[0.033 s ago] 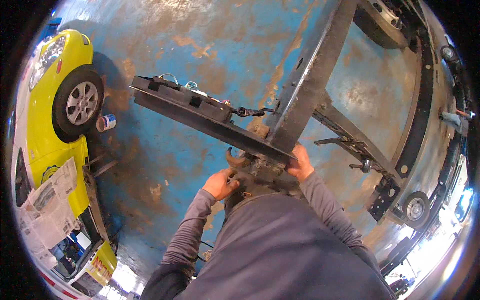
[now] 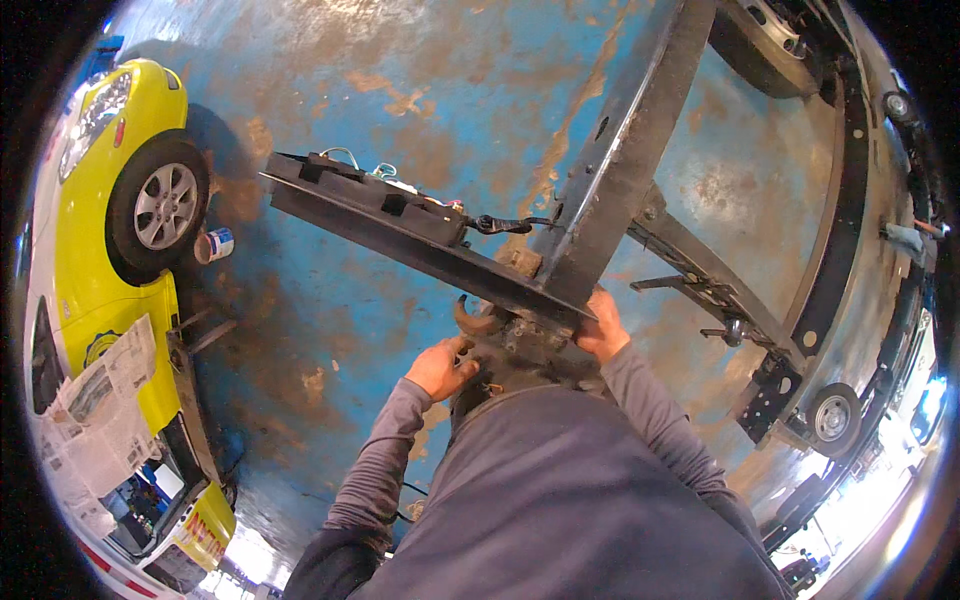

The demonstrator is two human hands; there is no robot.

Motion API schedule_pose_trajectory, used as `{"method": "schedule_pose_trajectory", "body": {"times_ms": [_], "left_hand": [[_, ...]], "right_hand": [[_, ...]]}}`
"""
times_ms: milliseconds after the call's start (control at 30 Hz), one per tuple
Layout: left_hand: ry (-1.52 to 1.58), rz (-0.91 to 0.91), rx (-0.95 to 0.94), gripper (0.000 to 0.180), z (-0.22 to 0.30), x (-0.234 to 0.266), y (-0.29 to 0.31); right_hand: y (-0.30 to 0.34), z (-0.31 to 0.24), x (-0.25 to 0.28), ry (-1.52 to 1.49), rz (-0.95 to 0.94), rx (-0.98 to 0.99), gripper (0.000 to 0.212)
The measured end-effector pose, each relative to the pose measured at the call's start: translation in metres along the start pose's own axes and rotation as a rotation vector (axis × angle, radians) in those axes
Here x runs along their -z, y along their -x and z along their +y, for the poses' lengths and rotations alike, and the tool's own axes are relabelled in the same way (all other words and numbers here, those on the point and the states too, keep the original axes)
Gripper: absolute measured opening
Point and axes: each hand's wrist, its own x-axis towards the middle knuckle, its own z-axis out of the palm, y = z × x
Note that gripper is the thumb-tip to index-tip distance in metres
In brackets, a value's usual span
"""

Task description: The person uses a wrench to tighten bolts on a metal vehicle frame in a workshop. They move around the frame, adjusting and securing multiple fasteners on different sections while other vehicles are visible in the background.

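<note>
A dark vehicle chassis frame stands before me, its long rail [image 2: 640,140] meeting a black crossbeam [image 2: 385,232]. My left hand [image 2: 438,370] is closed, thumb and fingers bent against dark metal just below a rusty curved hook [image 2: 474,318]; what the fingertips hold is hidden. At the rail's near end, my right hand [image 2: 602,330] curls around the frame's edge, some fingers out of sight behind it. Between both hands sits a grimy metal bracket [image 2: 532,340]. A black cable connector [image 2: 492,224] and loose wires lie along the crossbeam.
At left stands a yellow-green car [image 2: 90,260] with newspaper [image 2: 110,385] taped on it. A paint can [image 2: 214,245] is beside its front wheel [image 2: 160,205]. To the right, a cross member [image 2: 700,280] joins the far rail [image 2: 845,200], and a wheel [image 2: 832,418] stands beyond. The floor is worn blue.
</note>
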Motion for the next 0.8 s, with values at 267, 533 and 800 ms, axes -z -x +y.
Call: {"method": "schedule_pose_trajectory", "body": {"times_ms": [267,533,800], "left_hand": [[0.019,0.086,-0.026,0.047,-0.005,0.007,0.003],[0.056,0.114,0.006,0.044,0.015,0.007,0.009],[0.111,0.181,0.057,0.048,0.038,-0.008,0.021]], "right_hand": [[-0.047,0.021,0.021,-0.100,-0.214,0.069,0.030],[-0.033,0.001,0.001,-0.152,-0.292,0.075,0.031],[-0.071,0.019,0.028,-0.146,-0.431,0.021,0.034]]}}
